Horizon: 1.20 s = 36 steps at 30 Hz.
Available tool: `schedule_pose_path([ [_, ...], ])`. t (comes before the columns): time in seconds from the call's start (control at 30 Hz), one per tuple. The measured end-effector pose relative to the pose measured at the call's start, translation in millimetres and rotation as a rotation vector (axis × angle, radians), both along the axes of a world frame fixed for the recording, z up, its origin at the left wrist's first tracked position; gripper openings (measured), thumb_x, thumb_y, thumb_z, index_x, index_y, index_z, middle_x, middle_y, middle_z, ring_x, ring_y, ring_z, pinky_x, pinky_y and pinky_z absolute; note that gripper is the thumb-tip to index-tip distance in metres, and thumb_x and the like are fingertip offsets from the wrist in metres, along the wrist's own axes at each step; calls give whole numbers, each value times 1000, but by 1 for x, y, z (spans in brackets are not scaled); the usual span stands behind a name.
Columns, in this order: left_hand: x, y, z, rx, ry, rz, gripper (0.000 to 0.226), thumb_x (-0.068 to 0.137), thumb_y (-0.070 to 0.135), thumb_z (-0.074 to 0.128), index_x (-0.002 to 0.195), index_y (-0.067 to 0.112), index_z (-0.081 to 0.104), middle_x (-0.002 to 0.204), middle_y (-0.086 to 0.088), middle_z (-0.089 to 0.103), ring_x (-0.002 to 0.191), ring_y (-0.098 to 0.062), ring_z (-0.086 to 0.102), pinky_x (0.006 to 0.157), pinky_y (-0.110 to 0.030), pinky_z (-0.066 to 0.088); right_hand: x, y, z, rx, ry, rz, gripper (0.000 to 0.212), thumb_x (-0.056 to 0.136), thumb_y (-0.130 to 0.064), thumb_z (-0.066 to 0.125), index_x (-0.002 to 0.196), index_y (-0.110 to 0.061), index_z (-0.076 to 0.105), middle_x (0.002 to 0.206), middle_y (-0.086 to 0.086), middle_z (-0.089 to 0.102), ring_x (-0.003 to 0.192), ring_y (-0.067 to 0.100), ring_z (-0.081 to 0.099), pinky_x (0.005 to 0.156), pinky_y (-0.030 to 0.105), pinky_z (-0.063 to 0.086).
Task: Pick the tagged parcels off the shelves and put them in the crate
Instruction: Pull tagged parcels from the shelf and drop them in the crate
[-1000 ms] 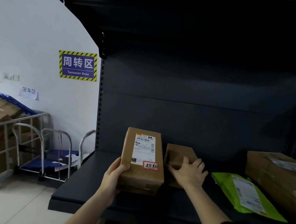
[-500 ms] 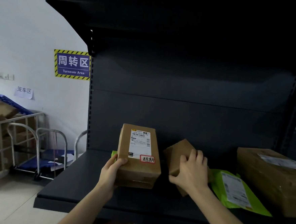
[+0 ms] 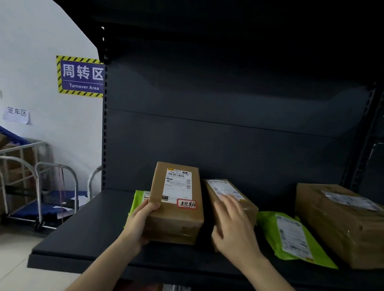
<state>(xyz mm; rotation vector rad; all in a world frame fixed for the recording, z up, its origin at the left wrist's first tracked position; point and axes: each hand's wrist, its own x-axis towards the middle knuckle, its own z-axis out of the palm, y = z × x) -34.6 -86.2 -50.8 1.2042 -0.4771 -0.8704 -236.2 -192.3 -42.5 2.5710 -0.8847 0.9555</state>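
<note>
Clasps the tagged parcel (image 3: 177,212) at its near-left corner in the left grip (image 3: 139,221); rests the right grip (image 3: 233,227), fingers loose and unclenched, atop the smaller box (image 3: 224,189) just right.

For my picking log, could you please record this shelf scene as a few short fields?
Left hand: grips tagged box, red-bordered tag on top
Right hand: rests on smaller box
Shelf: also holds green mailer, large box
Second green mailer: partly hidden behind tagged box
Crate: not in view
</note>
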Motion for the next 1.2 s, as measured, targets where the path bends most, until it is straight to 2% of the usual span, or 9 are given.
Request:
schedule_pose_path([
  [0.1, -1, 0, 1, 2, -6, 1, 23, 86, 30, 61, 108, 31, 55, 108, -5, 57, 98, -26, 52, 70, -36, 46, -11, -9, 11, 158, -313, -88, 51, 85, -25, 61, 129, -3, 51, 135, 15, 50, 131, 30, 42, 107, 34, 30],
  [0.2, -3, -2, 1, 2, -13, 16, 23, 85, 31, 61, 107, 31, 58, 110, -6, 58, 100, -27, 53, 71, -36, 46, -21, -24, 24, 575, -442, -225, 59, 94, -36, 47, 142, -4, 33, 146, 16, 36, 137, 28, 30, 111, 37, 28],
  [0.33, -8, -3, 2, 18, -11, 36, 29, 83, 32, 63, 112, 34, 60, 114, -6, 59, 106, -28, 53, 78, -38, 46, -23, -30, 25, 1097, -727, -28, 58, 94, -37, 51, 142, -11, 32, 129, 8, 52, 117, 24, 50, 94, 32, 42],
  [0.47, -12, -3, 2, 12, 0, 21, 23, 84, 30, 63, 105, 37, 61, 114, -6, 58, 109, -29, 52, 83, -42, 49, -22, -18, 13, 1100, -880, 53, 37, 89, -27, 60, 121, -14, 46, 99, -1, 58, 85, 9, 55, 66, 25, 43],
  [0.63, -16, -2, 1, -11, 30, -4, 14, 88, 28, 57, 101, 33, 57, 107, -5, 59, 106, -29, 53, 92, -47, 47, -27, -3, -4, 1064, -1012, 124, 34, 83, -19, 68, 109, -19, 45, 96, -4, 59, 92, 12, 58, 80, 30, 48],
  [0.73, -18, 0, 1, -23, 25, -17, 17, 89, 27, 56, 106, 32, 57, 107, -5, 59, 105, -28, 53, 90, -46, 47, -30, -1, -6, 1081, -1047, 170, 37, 83, -18, 68, 112, -19, 45, 98, -5, 59, 93, 12, 58, 75, 26, 47],
  [0.83, -19, 0, 0, -29, 22, -8, 14, 89, 27, 56, 102, 33, 59, 107, -6, 59, 103, -28, 53, 85, -44, 47, -29, -4, -6, 1070, -1020, 183, 33, 84, -20, 66, 111, -22, 47, 100, -6, 59, 95, 11, 58, 74, 25, 47],
  [1.0, -21, 5, -1, -44, 28, 31, 33, 87, 29, 58, 121, 29, 57, 119, -9, 59, 113, -32, 52, 86, -45, 49, -17, -17, -1, 1064, -929, 128, 29, 87, -27, 63, 111, -28, 46, 104, -4, 59, 99, 15, 58, 90, 39, 51],
  [1.2, -30, 23, 1, -88, -3, 109, 34, 87, 26, 59, 120, 31, 61, 115, -8, 63, 106, -30, 58, 75, -41, 53, 3, -29, 12, 1045, -847, 41, 36, 89, -30, 59, 119, -11, 50, 99, 3, 58, 88, 19, 54, 75, 31, 44],
])
